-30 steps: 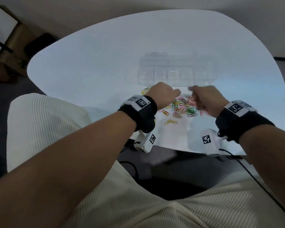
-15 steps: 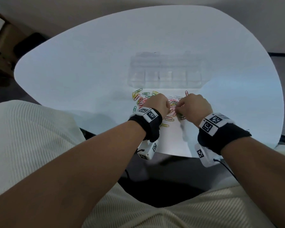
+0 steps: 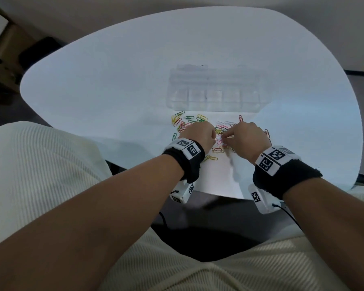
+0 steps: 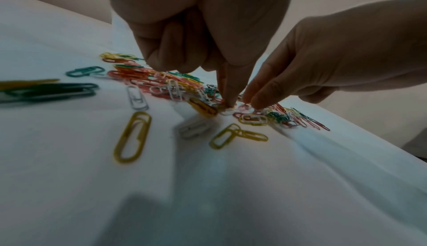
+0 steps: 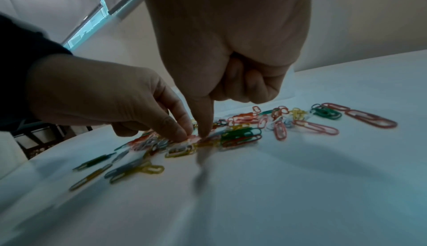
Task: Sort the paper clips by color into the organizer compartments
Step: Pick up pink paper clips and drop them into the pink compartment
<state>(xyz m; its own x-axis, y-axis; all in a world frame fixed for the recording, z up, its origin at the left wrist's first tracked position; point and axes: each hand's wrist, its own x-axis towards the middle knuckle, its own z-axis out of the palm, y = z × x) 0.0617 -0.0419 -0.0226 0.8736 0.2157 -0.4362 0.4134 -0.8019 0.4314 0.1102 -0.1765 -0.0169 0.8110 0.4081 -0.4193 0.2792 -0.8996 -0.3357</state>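
Observation:
A pile of coloured paper clips point(image 3: 200, 122) lies on the white table just in front of a clear plastic organizer point(image 3: 212, 91), whose compartments look empty. My left hand point(image 3: 213, 136) is down on the pile, its thumb and index tips pressed together on a pale clip point(image 4: 227, 110), the other fingers curled. My right hand point(image 3: 226, 135) meets it from the right, fingertips pinched down on a pink clip point(image 4: 247, 106) in the pile's middle. In the right wrist view the right hand point(image 5: 204, 135) points one finger into the clips, close beside the left hand point(image 5: 182, 135).
Loose yellow clips point(image 4: 133, 136) and green clips point(image 4: 84, 71) lie apart from the pile towards me. Red clips point(image 5: 369, 117) are strewn to the right. The table's near edge point(image 3: 219, 195) runs close under my wrists.
Both hands have dropped from just in front of the organizer onto the clip pile and drawn together. Their fingertips now almost touch.

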